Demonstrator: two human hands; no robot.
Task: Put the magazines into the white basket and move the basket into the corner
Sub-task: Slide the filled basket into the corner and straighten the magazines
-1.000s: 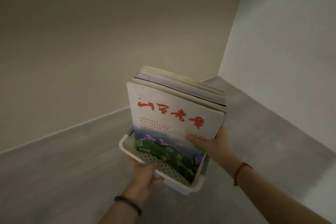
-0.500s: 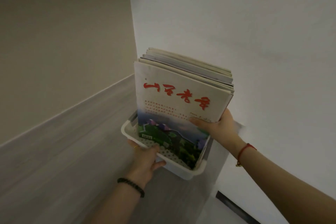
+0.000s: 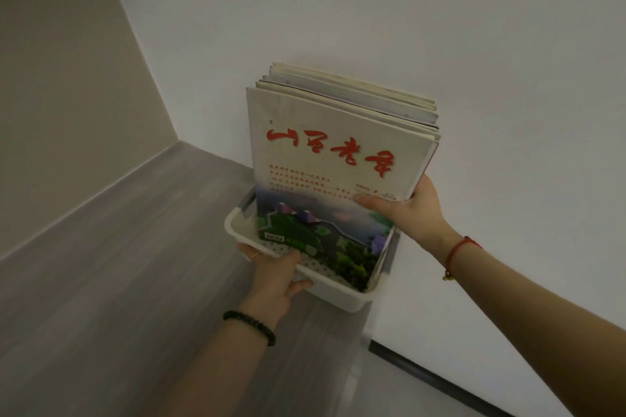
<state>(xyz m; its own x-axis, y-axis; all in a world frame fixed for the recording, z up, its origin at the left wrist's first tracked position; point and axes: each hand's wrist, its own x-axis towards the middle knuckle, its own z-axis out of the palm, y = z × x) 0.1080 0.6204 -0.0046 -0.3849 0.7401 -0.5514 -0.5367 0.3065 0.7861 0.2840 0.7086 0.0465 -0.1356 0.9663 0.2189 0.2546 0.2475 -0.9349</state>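
The white basket [image 3: 338,294] is a little below the middle of the view, close to the white wall [image 3: 406,27]. Whether it stands on the grey floor [image 3: 118,264] or is lifted above it, I cannot tell. Inside it the magazines [image 3: 325,152] stand upright as one stack, leaning a little toward 1 o'clock. The front cover shows red characters above a picture of green hills. The upper half of the stack rises well above the basket rim.

The left hand [image 3: 276,276] grips the basket rim on the 7 o'clock side, with the fingers over the edge and the thumb under it on the outside wall. It has a ring [image 3: 255,254] on one finger and a black bead bracelet [image 3: 249,322] on the wrist.

The right hand [image 3: 413,210] pinches the stack at its 4 o'clock edge, the thumb on the front cover and the fingers behind. A red string bracelet [image 3: 457,250] is on this wrist.

The room corner, where the beige wall [image 3: 67,78] meets the white wall, is at 10 o'clock from the basket. A dark strip [image 3: 423,362] runs along the foot of the white wall at 5 o'clock.
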